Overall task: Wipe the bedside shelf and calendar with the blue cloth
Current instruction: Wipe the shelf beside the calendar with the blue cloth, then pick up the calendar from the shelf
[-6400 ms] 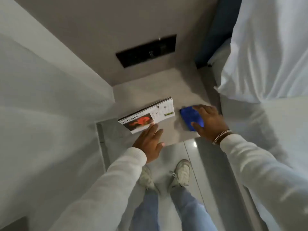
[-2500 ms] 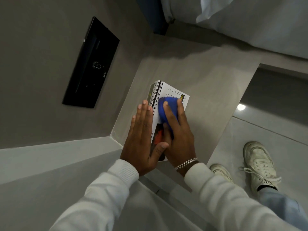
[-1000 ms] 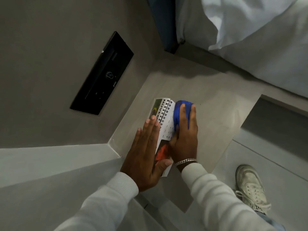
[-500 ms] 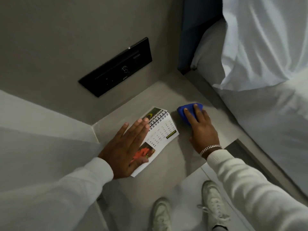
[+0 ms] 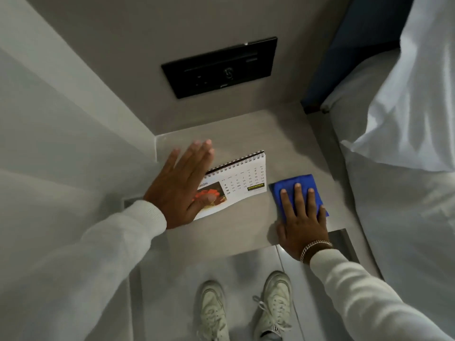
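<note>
A spiral-bound calendar (image 5: pixel 242 183) lies flat on the grey bedside shelf (image 5: pixel 283 141). My left hand (image 5: pixel 182 185) is flat, fingers together and extended, over the calendar's left part with its picture; I cannot tell whether it presses down or hovers. The folded blue cloth (image 5: pixel 299 187) lies on the shelf just right of the calendar. My right hand (image 5: pixel 301 222) rests palm-down on the cloth with fingers spread, pressing it to the shelf near the front edge.
A black switch panel (image 5: pixel 219 67) is set in the wall behind the shelf. A bed with white bedding (image 5: pixel 406 119) borders the shelf on the right. A pale wall (image 5: pixel 73 143) closes the left side. My white shoes (image 5: pixel 273 306) stand on the tiled floor below.
My right hand has slid the blue cloth off the calendar onto the shelf to its right, toward the front edge. My left hand stays over the calendar's left part. The camera view has turned.
</note>
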`<state>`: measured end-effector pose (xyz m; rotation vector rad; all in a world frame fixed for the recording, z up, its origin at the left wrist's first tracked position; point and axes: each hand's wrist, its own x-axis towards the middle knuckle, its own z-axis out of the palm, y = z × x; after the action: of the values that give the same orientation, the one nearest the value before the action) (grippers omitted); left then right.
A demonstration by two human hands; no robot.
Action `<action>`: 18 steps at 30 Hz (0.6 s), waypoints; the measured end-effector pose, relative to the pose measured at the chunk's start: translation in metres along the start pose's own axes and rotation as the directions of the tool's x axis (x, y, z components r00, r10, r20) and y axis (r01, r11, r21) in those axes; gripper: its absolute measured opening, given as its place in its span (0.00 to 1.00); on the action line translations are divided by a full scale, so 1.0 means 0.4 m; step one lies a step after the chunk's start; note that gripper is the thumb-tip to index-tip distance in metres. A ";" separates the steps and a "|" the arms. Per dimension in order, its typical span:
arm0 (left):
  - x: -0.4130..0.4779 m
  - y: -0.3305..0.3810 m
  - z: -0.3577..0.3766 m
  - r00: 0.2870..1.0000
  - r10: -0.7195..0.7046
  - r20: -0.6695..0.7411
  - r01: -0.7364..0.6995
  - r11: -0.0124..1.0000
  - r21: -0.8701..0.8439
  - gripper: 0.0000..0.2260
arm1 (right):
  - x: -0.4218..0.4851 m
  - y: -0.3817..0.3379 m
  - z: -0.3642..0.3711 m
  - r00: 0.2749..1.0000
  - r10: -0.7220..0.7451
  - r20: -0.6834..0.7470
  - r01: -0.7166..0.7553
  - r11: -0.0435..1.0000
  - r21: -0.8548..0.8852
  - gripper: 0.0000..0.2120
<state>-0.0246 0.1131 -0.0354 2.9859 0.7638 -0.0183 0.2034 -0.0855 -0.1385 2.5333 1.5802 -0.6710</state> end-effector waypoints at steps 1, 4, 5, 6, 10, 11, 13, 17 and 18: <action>-0.026 0.009 0.004 0.992 -0.112 -0.050 0.107 0.989 -0.099 0.35 | -0.002 -0.001 -0.002 1.000 0.001 0.023 0.000 1.000 -0.011 0.40; -0.110 0.044 0.025 0.859 -0.499 -0.114 0.411 0.805 -0.428 0.34 | 0.012 -0.016 -0.040 0.992 0.024 0.127 -0.023 1.000 -0.004 0.42; -0.133 0.059 0.034 0.769 -0.633 -0.093 0.493 0.679 -0.544 0.34 | 0.019 -0.029 -0.065 0.989 0.042 0.140 -0.047 0.998 0.031 0.42; -0.149 0.077 0.041 0.661 -0.750 -0.032 0.555 0.516 -0.652 0.33 | 0.025 -0.045 -0.094 0.992 0.061 0.113 -0.072 0.993 0.094 0.42; -0.165 0.123 0.060 0.302 -0.910 0.285 0.574 -0.066 -0.816 0.20 | 0.049 -0.125 -0.190 0.990 0.051 -0.135 0.032 0.837 0.546 0.35; -0.160 0.124 0.060 0.289 -0.901 0.322 0.503 -0.143 -0.852 0.19 | 0.055 -0.145 -0.206 0.989 0.060 -0.133 0.047 0.735 0.676 0.34; -0.140 0.117 0.051 0.300 -0.868 0.396 0.347 -0.287 -0.893 0.18 | 0.064 -0.175 -0.229 0.993 0.070 -0.096 0.043 0.542 0.839 0.31; -0.110 0.089 0.021 0.329 -0.827 0.455 0.193 -0.413 -0.890 0.19 | 0.068 -0.199 -0.243 0.991 0.094 -0.099 0.058 0.369 0.928 0.26; -0.106 0.081 0.018 0.344 -0.826 0.447 0.198 -0.401 -0.894 0.19 | 0.070 -0.199 -0.246 0.991 0.100 -0.092 0.055 0.327 0.943 0.26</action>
<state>-0.0463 0.0639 -0.0395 0.7683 1.4836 0.8755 0.1758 0.0036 -0.0486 3.3774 1.3333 -1.9844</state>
